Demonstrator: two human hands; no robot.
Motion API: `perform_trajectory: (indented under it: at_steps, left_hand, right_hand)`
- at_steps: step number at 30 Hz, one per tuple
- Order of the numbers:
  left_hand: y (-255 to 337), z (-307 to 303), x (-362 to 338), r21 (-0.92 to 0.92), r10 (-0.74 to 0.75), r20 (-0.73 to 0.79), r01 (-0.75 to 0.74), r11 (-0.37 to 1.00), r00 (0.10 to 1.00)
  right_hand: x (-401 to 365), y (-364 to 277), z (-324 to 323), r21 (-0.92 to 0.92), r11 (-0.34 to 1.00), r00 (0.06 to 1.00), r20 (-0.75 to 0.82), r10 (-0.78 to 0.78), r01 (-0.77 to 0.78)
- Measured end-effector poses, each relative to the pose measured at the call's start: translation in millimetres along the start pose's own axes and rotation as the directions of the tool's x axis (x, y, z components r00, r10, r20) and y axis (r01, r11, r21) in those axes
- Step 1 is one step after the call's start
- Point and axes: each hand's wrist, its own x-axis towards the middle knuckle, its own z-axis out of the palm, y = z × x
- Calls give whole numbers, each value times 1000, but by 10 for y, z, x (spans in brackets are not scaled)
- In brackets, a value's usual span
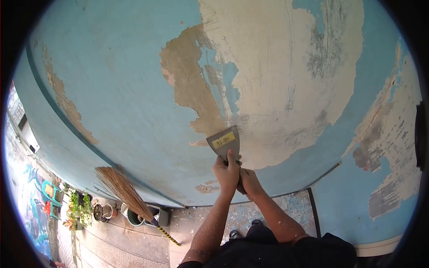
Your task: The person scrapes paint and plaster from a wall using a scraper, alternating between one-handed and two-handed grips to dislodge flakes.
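Observation:
A scraper (230, 144) with a wide metal blade and a yellow label marked by hand is held up against the blue wall (129, 85). My left hand (227, 175) is closed round it near the base of the blade, thumb pointing up along it. Just below and to the right, my right hand (251, 184) is wrapped around the handle, most of which the fingers hide. The blade's top edge meets the wall at the lower end of a bare brown patch (190, 76). Beside that patch spreads a large cream area (277, 71) with dark scuff marks.
A stick broom (127, 190) leans against the wall at lower left, near buckets (134, 217). Potted plants (80, 205) and a green chair (51, 192) stand farther left. Paint flakes (286, 207) litter the floor by my feet. Another peeled section (384, 147) lies right.

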Motion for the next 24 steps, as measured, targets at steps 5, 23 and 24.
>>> perform_trajectory:
  at_steps: [5,23,24]
  left_hand:
    - [680,218,409,-155,-17,58,26,988,998]
    - [419,331,-11,-237,-209,-56,190,953,976]
    - [635,323,183,-188,-118,-52,106,976,992]
  right_hand:
    - [210,-529,-7,-135,974,979,117,-169,184]
    - [113,-381,-291,-176,984,995,101,-17,35]
    - [181,-601,-169,-179,977,986,144,-86,112]
